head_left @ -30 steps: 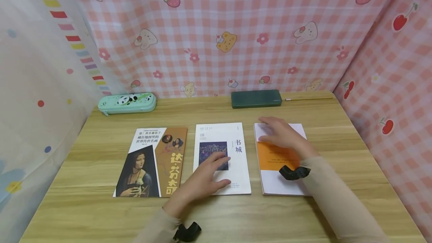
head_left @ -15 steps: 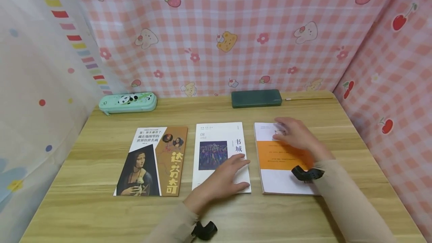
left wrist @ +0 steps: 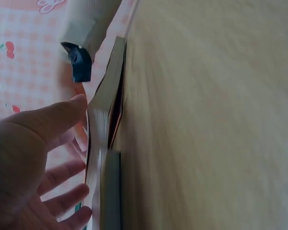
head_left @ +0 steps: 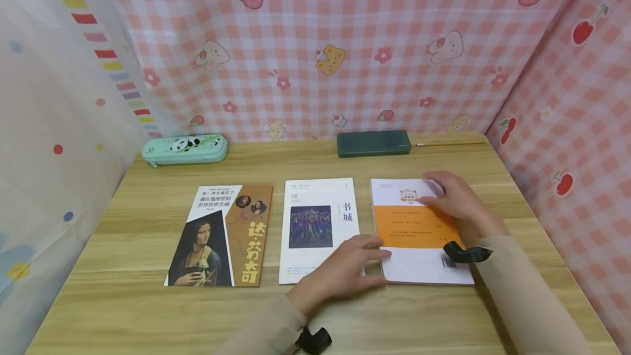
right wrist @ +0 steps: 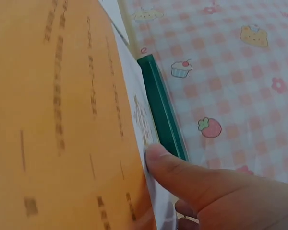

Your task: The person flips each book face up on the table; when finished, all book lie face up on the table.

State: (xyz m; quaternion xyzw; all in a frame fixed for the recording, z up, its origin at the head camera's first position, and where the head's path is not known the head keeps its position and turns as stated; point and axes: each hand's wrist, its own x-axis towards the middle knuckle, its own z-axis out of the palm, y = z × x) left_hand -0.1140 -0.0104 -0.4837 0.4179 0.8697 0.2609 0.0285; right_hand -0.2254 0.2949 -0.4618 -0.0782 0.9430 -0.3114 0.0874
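Note:
A white book with an orange band point(head_left: 414, 229) lies flat on the wooden table point(head_left: 207, 316). My left hand point(head_left: 340, 270), fingers spread, reaches over the lower right of a white book with a dark picture point(head_left: 310, 226) and has its fingertips near the orange-banded book's left edge. In the left wrist view, page edges point(left wrist: 101, 129) stand close to the thumb and fingers. My right hand point(head_left: 458, 201) is at the banded book's upper right; its thumb point(right wrist: 170, 165) lies over the cover near the edge. Whether the right fingers touch the book is hard to tell.
A book with a painted portrait point(head_left: 217, 234) lies at the left. Along the back are a mint panda pencil case point(head_left: 184, 149), a dark green case point(head_left: 373, 143) and a pencil point(head_left: 451, 144). Checked pink curtain point(head_left: 315, 92) hangs behind the table.
My left hand has moved right across the middle book to the banded book's left edge. My right hand has slid right from above that book's top towards its right edge. The books stay put.

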